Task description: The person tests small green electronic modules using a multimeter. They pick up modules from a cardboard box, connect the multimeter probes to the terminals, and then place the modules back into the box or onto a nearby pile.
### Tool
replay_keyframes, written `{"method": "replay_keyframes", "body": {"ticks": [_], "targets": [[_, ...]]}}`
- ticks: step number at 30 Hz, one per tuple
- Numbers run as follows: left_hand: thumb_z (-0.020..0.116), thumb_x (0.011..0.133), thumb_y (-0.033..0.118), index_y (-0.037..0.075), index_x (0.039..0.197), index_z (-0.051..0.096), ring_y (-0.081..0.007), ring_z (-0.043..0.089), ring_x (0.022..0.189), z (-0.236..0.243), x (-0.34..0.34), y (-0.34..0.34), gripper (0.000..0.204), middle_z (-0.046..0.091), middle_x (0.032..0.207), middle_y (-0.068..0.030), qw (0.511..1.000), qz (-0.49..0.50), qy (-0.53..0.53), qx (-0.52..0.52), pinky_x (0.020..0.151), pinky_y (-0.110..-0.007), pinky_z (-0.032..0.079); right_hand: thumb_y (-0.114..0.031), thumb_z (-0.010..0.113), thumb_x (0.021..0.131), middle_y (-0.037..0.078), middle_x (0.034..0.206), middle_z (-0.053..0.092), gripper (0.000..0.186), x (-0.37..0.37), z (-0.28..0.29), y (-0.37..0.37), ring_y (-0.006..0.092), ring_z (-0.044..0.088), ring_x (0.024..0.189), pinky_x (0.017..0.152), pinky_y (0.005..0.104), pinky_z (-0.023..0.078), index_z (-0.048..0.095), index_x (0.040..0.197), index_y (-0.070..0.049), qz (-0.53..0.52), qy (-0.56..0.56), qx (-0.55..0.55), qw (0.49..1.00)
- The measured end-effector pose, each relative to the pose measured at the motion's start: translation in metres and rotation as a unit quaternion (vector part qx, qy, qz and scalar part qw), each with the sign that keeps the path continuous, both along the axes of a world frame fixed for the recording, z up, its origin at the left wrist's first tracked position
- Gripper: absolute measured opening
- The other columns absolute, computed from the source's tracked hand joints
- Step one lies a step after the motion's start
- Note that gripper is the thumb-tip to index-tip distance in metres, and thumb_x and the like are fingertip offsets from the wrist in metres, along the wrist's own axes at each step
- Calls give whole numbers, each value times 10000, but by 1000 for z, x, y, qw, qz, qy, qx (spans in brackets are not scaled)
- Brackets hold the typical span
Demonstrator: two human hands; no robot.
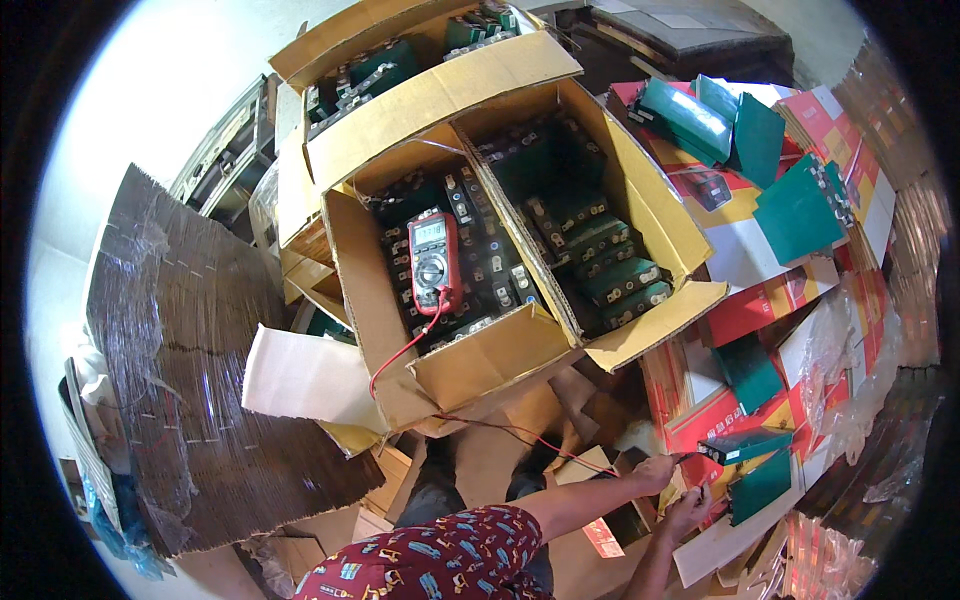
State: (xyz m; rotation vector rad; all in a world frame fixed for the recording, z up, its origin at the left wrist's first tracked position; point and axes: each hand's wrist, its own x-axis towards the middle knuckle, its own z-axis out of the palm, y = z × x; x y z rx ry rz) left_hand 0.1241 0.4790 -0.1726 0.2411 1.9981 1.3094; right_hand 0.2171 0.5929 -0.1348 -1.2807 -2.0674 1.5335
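At the right, my left hand (655,475) is closed on a dark, slim test probe pointing at the end of a green battery cell (745,446). Just below it, my right hand (688,510) has its fingers pinched together near the same cell; what they hold is too small to make out. A red multimeter (433,260) with a lit display lies on the cells in the left half of an open cardboard box (390,370). Its red and dark test leads (500,428) run over the box edge toward my hands.
Several green cells (800,212) lie on red and white printed cartons (720,415) at the right. Behind the near box stands another cardboard box (440,88) of cells. Stacked corrugated cardboard (190,370) leans at the left. Clear plastic wrap (840,350) hangs at the right.
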Motion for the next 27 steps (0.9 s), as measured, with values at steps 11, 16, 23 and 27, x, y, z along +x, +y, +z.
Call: {"method": "replay_keyframes", "body": {"ticks": [11,16,23,27], "targets": [[484,1007,130,190,1547,508,-476,716,997,-13,2,3,543,712,1095,-319,1000,6,4,12,862,-586,568,-196,570,1056,-9,882,529,330,-3,-16,-1,82,445,661,559,250,359,600,1324,-6,-4,55,64,996],[479,1032,178,89,1437,560,-466,727,976,-3,1,2,423,721,1040,-292,1000,6,-1,14,821,-595,568,-198,575,1054,-15,844,519,333,-7,-8,-6,83,436,656,558,258,347,607,1312,10,-18,65,46,997],[486,1033,180,90,1419,561,-467,723,1009,0,-2,0,403,718,1085,-290,999,-5,-31,-7,844,-585,569,-275,567,1048,175,1145,653,443,-9,12,-12,244,628,949,834,364,531,596,1332,64,20,16,22,999],[504,1033,184,93,1426,555,-467,719,1026,7,-2,-3,407,716,1104,-290,1000,-1,-18,0,863,-583,568,-271,577,1038,165,1138,658,436,-7,7,-10,238,622,934,815,354,523,604,1326,56,10,7,48,999]]}}
